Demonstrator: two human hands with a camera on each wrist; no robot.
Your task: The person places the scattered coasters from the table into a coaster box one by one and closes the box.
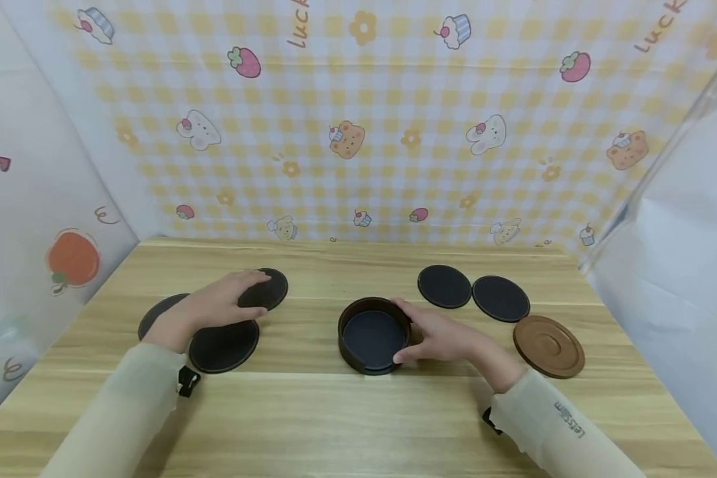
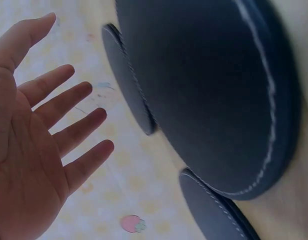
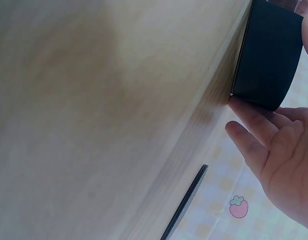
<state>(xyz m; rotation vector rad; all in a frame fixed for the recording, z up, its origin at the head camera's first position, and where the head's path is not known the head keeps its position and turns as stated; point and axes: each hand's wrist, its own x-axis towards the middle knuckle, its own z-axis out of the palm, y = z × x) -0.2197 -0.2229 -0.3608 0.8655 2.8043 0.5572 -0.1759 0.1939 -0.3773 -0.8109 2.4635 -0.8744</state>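
The right hand (image 1: 448,335) curls around the round holder (image 1: 374,335) mid-table, steadying it; the left hand (image 1: 218,307), fingers straight, rests over the farthest of three dark coasters (image 1: 264,289) on the left. It looks like a pick-up starting, needing a pinch at the coaster's edge. The nearer coasters are partly hidden.

Head view looks down; wrist views sit close beside the table (image 1: 358,411).
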